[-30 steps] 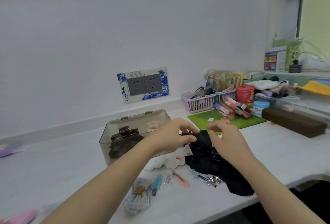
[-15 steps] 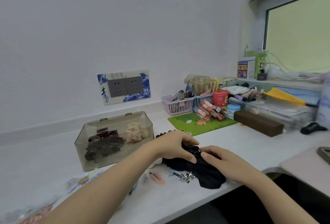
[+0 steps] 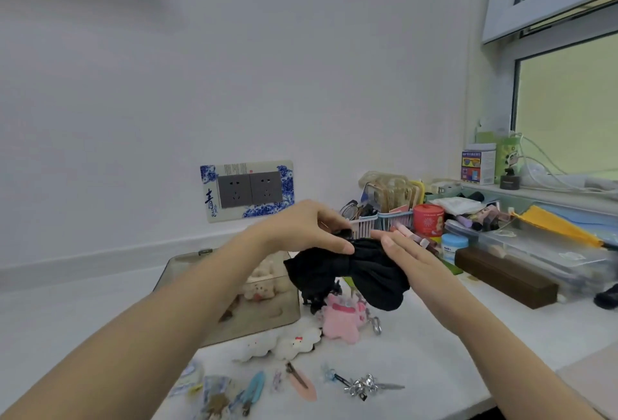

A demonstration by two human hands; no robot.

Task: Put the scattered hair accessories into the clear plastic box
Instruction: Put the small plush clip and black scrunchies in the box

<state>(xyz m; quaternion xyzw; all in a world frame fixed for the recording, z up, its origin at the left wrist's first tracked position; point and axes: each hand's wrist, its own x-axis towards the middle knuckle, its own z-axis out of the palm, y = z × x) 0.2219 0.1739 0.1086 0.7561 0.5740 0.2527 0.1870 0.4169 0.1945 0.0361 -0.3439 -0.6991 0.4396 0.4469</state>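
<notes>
Both hands hold a large black fabric bow [image 3: 347, 269] in the air above the white counter [image 3: 434, 352]. The left hand [image 3: 307, 229] pinches its knotted middle between thumb and fingers; the right hand [image 3: 406, 252] lies flat-fingered against the bow's right loop. Just behind and to the left stands the clear plastic box [image 3: 261, 306], open-topped, with a small plush bear inside. A pink plush clip [image 3: 344, 317], a white cloud clip [image 3: 287, 344] and several small clips lie scattered on the counter below.
</notes>
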